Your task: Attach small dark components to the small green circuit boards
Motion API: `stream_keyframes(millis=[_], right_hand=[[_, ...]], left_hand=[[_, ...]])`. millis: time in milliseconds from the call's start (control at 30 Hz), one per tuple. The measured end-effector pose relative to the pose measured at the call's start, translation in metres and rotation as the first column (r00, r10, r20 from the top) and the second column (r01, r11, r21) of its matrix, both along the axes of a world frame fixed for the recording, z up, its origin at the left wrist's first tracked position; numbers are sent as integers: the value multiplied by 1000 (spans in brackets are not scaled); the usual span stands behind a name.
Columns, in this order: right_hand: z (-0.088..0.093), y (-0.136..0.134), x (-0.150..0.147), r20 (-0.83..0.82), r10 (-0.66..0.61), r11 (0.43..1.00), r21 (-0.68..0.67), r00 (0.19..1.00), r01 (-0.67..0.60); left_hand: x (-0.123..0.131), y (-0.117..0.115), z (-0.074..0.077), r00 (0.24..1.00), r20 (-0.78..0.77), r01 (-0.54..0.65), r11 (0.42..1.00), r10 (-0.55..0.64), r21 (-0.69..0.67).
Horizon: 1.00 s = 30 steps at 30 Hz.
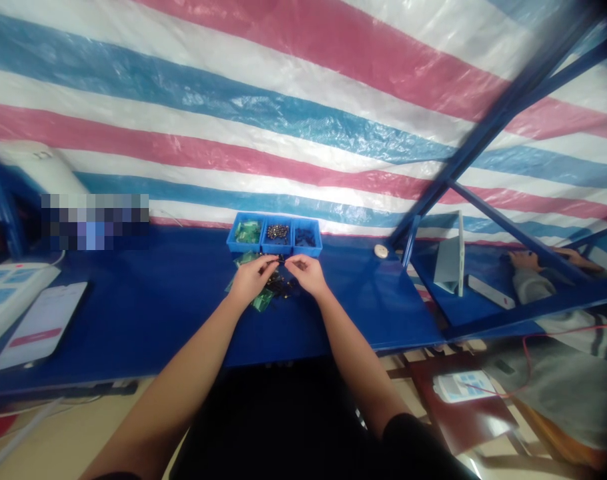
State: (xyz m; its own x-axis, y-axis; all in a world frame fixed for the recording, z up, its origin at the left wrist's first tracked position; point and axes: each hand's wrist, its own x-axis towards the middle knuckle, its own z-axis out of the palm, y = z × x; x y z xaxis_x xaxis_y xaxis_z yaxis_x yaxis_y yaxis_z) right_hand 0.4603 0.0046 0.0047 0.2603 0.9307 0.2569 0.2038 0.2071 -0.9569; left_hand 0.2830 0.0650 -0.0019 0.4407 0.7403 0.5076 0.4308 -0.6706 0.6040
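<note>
Together, two hands (254,277) pinching one tiny dark piece (282,261), three blue bins (244,247) beyond

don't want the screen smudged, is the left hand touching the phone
Apart: the head view shows blue table between the left hand and the phone.

Loose pile of dark parts (282,287)

Looks forward and down from the wearer's head, over dark clothing (273,420) at the bottom, to the left hand (251,279) and right hand (308,273) near the middle. Takes in the table (148,293) from above its near side, facing the striped sheet (283,120) behind. Spreads wide, from a phone (43,323) at far left to another person's sleeve (532,288) at right.
</note>
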Motion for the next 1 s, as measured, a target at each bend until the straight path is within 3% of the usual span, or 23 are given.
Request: stream_keyframes(millis=[100, 167, 233, 300, 367, 433, 567, 733, 800, 867, 933, 1000], right_hand=[[1, -1, -1, 14, -15, 1000, 15, 1000, 15], [3, -4, -2, 21, -135, 988, 81, 991, 133], [4, -8, -1, 15, -351, 924, 167, 936, 344], [5, -12, 3, -1, -543, 822, 204, 839, 532], [6, -13, 11, 2, -618, 776, 163, 786, 609], [5, -11, 19, 28, -619, 782, 123, 785, 611], [1, -1, 33, 246, -465, 882, 48, 851, 468], [3, -3, 28, 371, -425, 904, 130, 826, 407], [5, -7, 25, 376, -244, 970, 96, 894, 224], [8, -10, 25, 379, 70, 997, -41, 923, -59], [9, -12, 28, 359, 300, 951, -184, 884, -248], [9, -13, 32, 338, 396, 910, -270, 854, -315]], left_hand=[[1, -1, 1, 1000, -3, -5, 1000, 5, 1], [1, -2, 2, 1000, 1, -12, 1000, 12, 3], [1, -2, 2, 1000, -2, -16, 1000, 16, 0], [1, -2, 1, 1000, -11, -17, 1000, 17, -2], [0, -2, 1, 1000, -20, -17, 1000, 17, 3], [0, -2, 1, 1000, -23, -14, 1000, 14, 9], [0, -4, 2, 1000, -10, -5, 1000, 5, 9], [0, -4, 2, 1000, -3, -24, 1000, 24, 6], [0, -4, 2, 1000, 7, -23, 1000, 23, 10], [0, -4, 2, 1000, 7, -23, 1000, 23, 9], [-1, -4, 2, 1000, -2, -23, 1000, 23, 3], [-1, -4, 3, 1000, -8, -25, 1000, 26, 3]])
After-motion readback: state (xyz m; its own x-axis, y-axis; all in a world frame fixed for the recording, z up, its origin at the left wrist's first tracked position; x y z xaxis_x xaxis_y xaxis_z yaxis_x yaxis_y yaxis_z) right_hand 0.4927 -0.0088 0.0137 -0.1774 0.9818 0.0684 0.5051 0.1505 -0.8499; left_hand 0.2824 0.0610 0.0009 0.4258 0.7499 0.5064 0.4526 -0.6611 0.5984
